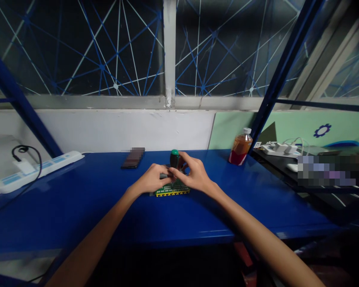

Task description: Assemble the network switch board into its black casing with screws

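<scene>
A green circuit board (pixel 172 191) with yellow terminals along its near edge lies on the blue table (pixel 113 223). Upright over it stands a screwdriver (pixel 174 160) with a black handle and a green cap. My right hand (pixel 194 171) is closed around the handle, thumb in front and fingers behind. From the left, my left hand (pixel 153 178) grips the board, its thumb and fingers bent close to the screwdriver. The screwdriver's tip and much of the board's top are hidden by my fingers.
A phone (pixel 133 158) lies behind my left hand. At the far left is a white power strip (pixel 38 171) with a black cable. A drink bottle (pixel 241 147) stands at the back right, beside a blue frame post (pixel 277 83). Another cluttered dark table (pixel 275 159) adjoins on the right.
</scene>
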